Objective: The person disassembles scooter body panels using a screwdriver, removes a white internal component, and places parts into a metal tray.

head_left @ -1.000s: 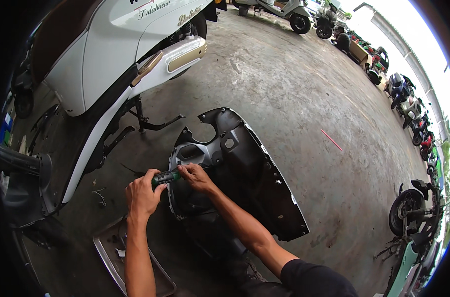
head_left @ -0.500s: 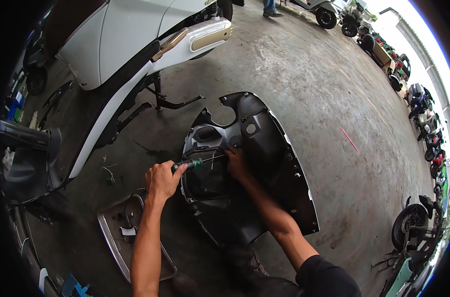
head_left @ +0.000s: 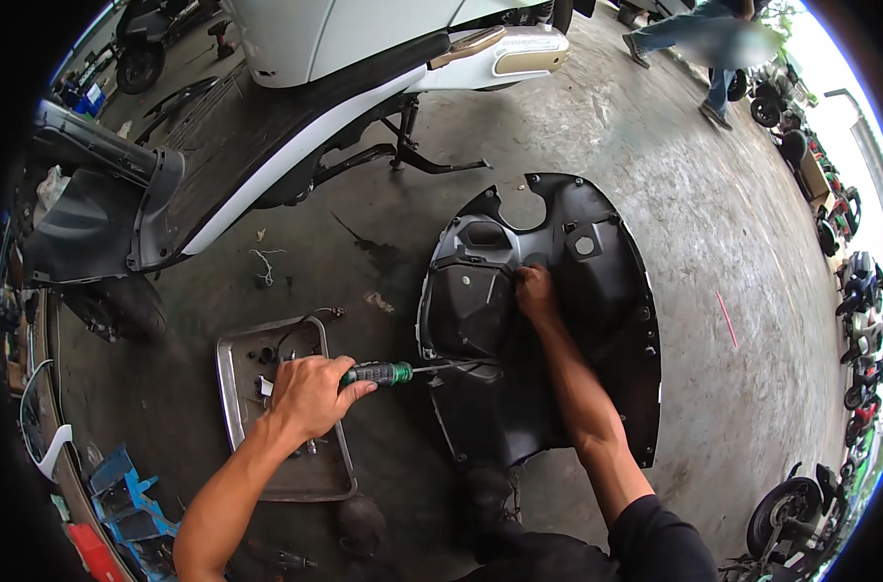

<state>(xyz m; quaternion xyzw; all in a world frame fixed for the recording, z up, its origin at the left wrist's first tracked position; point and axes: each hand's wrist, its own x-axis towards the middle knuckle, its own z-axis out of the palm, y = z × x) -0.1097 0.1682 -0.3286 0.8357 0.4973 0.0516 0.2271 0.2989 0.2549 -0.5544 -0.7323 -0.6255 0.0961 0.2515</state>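
A screwdriver (head_left: 393, 372) with a green and black handle is gripped in my left hand (head_left: 310, 396). Its shaft points right, and the tip lies over the lower part of a raised box section on a large black scooter body panel (head_left: 611, 281). The panel lies on the floor in front of me, its ribbed inner side showing. My right hand (head_left: 535, 289) rests at the middle of the panel beside that box section, fingers curled in; whatever they grip is hidden. Below my left hand stands a metal tray (head_left: 224, 388) with small parts in it.
A white scooter (head_left: 364, 39) stands at the upper left, its stand (head_left: 432, 160) reaching toward the panel. Blue plastic pieces (head_left: 126, 495) lie at the lower left. A red stick (head_left: 727, 319) lies on the floor. Motorcycles line the right side; a person (head_left: 689, 34) walks at the top.
My left hand has drawn the screwdriver away from my right hand toward the panel's lower part. The view has shifted, and a walking person shows more fully at the top.
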